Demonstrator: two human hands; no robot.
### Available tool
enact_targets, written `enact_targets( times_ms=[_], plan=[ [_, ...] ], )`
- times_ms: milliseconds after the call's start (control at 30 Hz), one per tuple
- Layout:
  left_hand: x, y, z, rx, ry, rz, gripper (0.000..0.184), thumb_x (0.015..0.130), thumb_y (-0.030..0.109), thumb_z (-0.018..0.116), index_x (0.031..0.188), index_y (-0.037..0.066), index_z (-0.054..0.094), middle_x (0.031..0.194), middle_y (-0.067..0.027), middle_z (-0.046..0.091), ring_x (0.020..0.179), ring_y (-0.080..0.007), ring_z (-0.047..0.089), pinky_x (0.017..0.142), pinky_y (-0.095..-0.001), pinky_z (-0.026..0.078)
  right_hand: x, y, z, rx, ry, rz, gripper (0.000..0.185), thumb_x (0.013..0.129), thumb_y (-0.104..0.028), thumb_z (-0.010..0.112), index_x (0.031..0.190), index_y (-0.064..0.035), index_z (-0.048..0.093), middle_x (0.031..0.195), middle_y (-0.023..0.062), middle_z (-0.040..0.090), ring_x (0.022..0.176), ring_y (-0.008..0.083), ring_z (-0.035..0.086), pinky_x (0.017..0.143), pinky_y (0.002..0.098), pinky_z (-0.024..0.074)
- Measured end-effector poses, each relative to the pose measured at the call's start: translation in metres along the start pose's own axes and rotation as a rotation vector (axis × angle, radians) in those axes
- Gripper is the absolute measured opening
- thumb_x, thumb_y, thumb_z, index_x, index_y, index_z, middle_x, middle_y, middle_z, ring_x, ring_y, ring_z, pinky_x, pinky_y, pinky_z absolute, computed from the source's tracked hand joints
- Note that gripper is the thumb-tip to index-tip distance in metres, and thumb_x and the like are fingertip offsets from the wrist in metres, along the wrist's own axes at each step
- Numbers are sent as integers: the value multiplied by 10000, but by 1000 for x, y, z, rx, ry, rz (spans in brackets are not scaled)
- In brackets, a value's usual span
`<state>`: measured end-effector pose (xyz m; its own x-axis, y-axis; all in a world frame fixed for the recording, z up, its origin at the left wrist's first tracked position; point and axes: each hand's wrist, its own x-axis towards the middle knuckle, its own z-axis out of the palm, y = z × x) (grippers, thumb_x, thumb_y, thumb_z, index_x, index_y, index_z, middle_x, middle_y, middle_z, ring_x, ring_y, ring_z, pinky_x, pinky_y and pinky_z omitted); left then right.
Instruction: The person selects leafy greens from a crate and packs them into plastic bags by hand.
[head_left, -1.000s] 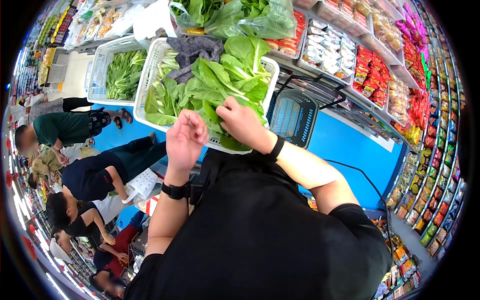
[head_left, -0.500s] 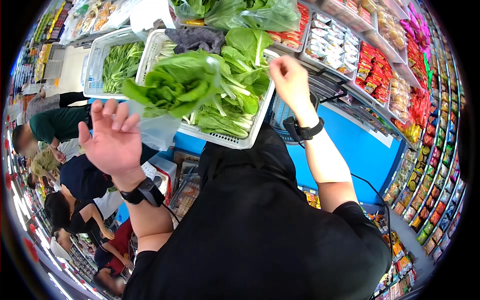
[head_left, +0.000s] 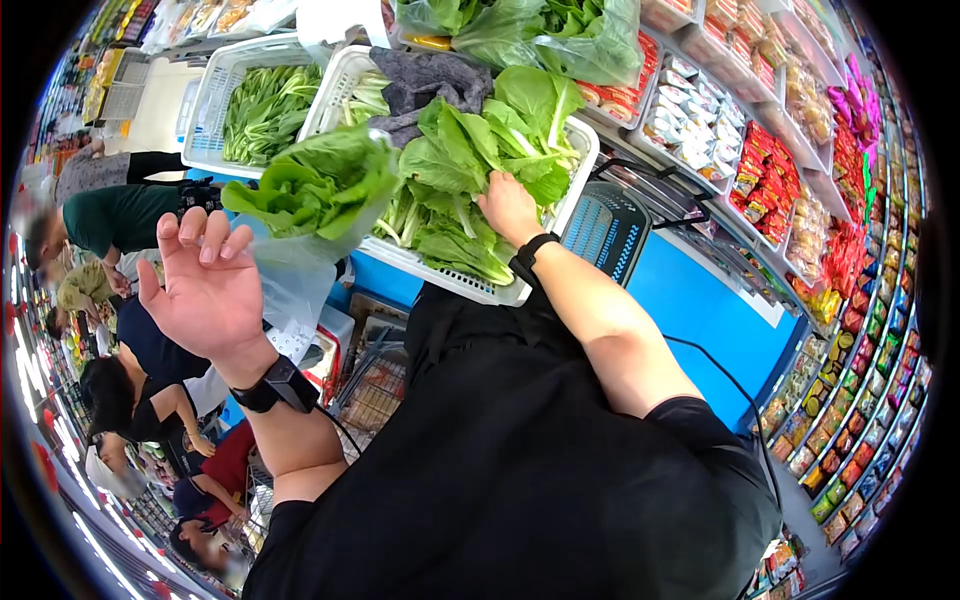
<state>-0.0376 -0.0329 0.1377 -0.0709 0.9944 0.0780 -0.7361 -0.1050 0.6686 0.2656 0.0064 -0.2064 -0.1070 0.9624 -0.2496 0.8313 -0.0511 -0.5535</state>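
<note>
My right hand (head_left: 510, 208) reaches into a white plastic basket (head_left: 587, 170), its fingers closed at the stems of a bunch of leafy greens (head_left: 462, 150). More leafy greens (head_left: 455, 255) lie around and below it. Palm toward me, my left hand (head_left: 207, 285) is raised left of the basket, fingers apart and loosely bent. Right beside it is a clear plastic bag (head_left: 295, 285) with leafy greens (head_left: 315, 185) filling its top. Whether the back of my left hand touches this bag cannot be made out. A dark grey cloth (head_left: 430, 85) lies at the basket's back edge.
Another white basket (head_left: 195, 135) of thin greens stands to the left. Bagged greens (head_left: 570, 35) and trays of packaged snacks (head_left: 685, 115) line the back and right. A dark shopping basket (head_left: 605, 235) sits right of the greens. Several people are at left, one in a green shirt (head_left: 110, 225).
My right hand has gone from beyond the basket's right edge down and left onto the greens. The bagged greens have shifted left, away from the basket; my left hand stays raised.
</note>
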Motion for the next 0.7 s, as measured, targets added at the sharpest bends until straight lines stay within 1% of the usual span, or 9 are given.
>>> enact_targets(
  times_ms=[100,233,300,367,433,467,533,567,700],
  plan=[
    [-8,7,-4,-7,27,12,386,1006,395,605,1167,46,582,1013,-58,517,842,-164,443,779,-343,372,18,12,13,-111,-6,-44,198,955,-185,638,1076,-28,632,1071,205,714,987,418,721,845,513,597],
    [-20,19,-6,-10,69,66,387,1009,401,606,1167,48,578,997,-48,502,836,-159,438,769,-341,362,21,7,-4,-10,71,4,171,969,-203,645,1073,-68,627,1067,203,703,967,440,692,820,538,573],
    [-23,22,-8,-13,79,84,388,1011,404,607,1165,49,578,990,-46,497,833,-158,436,767,-340,358,16,4,-12,71,216,-78,185,960,-207,662,1084,-75,620,1060,203,702,894,444,688,795,547,565],
    [-27,25,-11,-5,95,94,385,1011,406,614,1155,52,578,983,-44,491,831,-159,434,769,-340,355,9,2,-14,112,220,-174,171,968,-212,643,1051,-65,614,1002,197,687,872,468,679,765,563,559],
    [-30,24,-14,-7,111,98,380,1010,406,617,1146,53,578,983,-45,493,830,-160,434,769,-341,356,-2,-5,-10,137,-71,-288,173,971,-214,619,969,-42,632,968,200,707,867,473,682,763,566,560],
    [-31,23,-15,-7,117,100,376,1010,407,619,1136,55,579,982,-46,494,830,-161,433,770,-342,357,-8,-11,-5,36,-277,-224,217,959,-219,612,939,-20,697,977,210,745,901,453,717,790,539,584],
    [-31,19,-17,0,132,104,372,1010,407,620,1131,57,579,979,-45,495,831,-162,433,769,-343,358,-26,-25,-2,-234,-617,-92,262,929,-234,644,1020,-20,765,1041,212,773,959,423,748,833,508,605],
    [-30,16,-18,7,144,107,369,1010,407,621,1126,59,579,976,-45,496,831,-163,433,767,-343,358,-33,-30,-6,-340,-761,-123,312,905,-248,681,1096,-27,790,1100,202,780,1013,386,762,866,477,614],
    [-29,12,-18,22,146,113,367,1010,410,623,1121,63,581,972,-42,502,828,-161,434,766,-341,361,-47,-9,26,-466,-826,-270,290,898,-247,692,1089,-60,804,1078,187,790,1012,341,773,834,454,618]
  ],
)
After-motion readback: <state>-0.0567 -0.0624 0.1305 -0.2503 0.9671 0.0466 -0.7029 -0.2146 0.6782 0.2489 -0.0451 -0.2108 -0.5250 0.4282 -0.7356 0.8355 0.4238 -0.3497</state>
